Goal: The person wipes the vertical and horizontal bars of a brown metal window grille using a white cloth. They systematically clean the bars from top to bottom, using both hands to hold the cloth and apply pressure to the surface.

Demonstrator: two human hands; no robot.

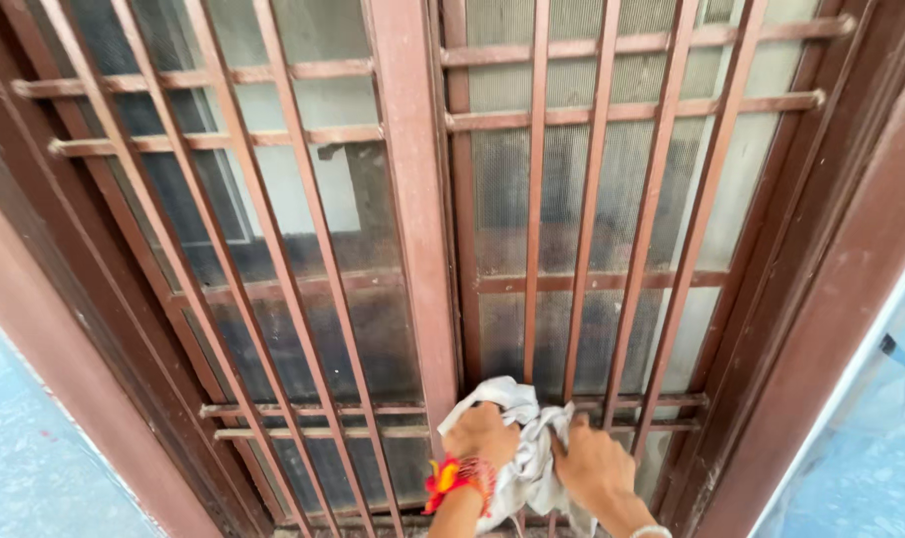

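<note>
Reddish-brown window grille (412, 199) with mesh panes filled the head view, where a person pressed a pale grey cloth (517, 453) against the lower bars. Left hand (482, 433), a red thread at its wrist, was clenched on the cloth; right hand (594, 463) gripped its other fold, fingers (572, 438) curled tight. Wiping appeared under way at the bottom rails; shifting along would call for keeping the cloth bunched.

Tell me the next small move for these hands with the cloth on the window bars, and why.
Probably slide the cloth up along the upright bar. Both the left hand and the right hand grip it low on the grille, near the lower crossbars, and the long stretch of bar above lies beyond the cloth.
</note>
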